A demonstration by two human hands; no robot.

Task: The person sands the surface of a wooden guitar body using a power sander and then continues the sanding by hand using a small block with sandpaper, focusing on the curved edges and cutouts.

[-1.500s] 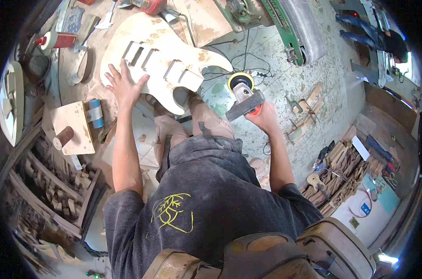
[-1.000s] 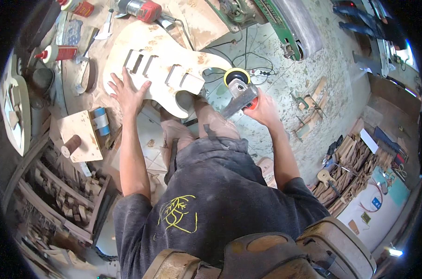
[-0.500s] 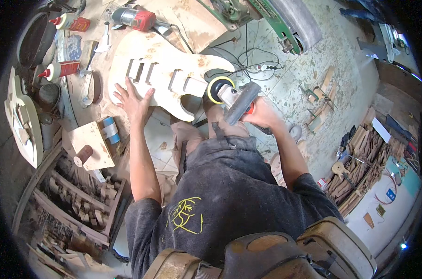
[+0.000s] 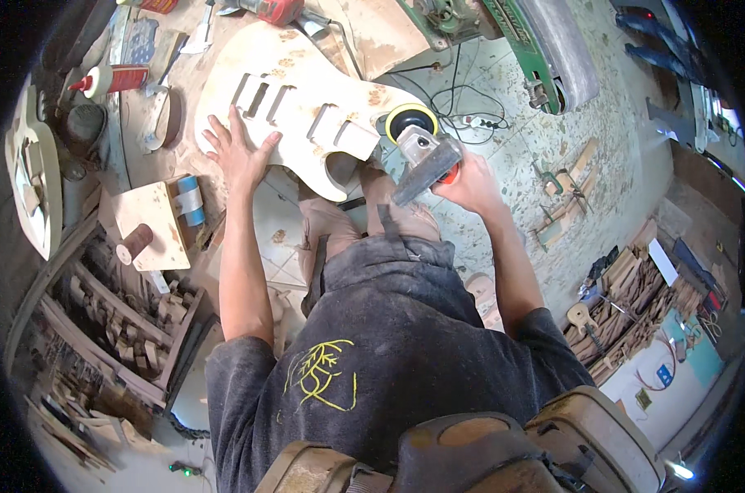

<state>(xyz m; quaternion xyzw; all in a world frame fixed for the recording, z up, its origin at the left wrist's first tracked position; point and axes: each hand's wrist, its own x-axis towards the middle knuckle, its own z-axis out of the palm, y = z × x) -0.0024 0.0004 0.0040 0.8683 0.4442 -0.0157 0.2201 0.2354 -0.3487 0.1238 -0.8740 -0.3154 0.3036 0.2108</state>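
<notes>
The dusty brown worktop (image 4: 193,80) carries a pale electric guitar body (image 4: 303,78), which reaches past its edge, a white and red squeeze bottle (image 4: 119,79) and a red power tool (image 4: 280,10). On the speckled floor (image 4: 524,152) lies a power strip (image 4: 477,122).

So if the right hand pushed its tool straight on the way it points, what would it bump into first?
Probably the horn of the pale guitar body: the power tool in the right hand points that way. The round pad overlaps its edge in view, but depth is unclear; they may touch.
</notes>
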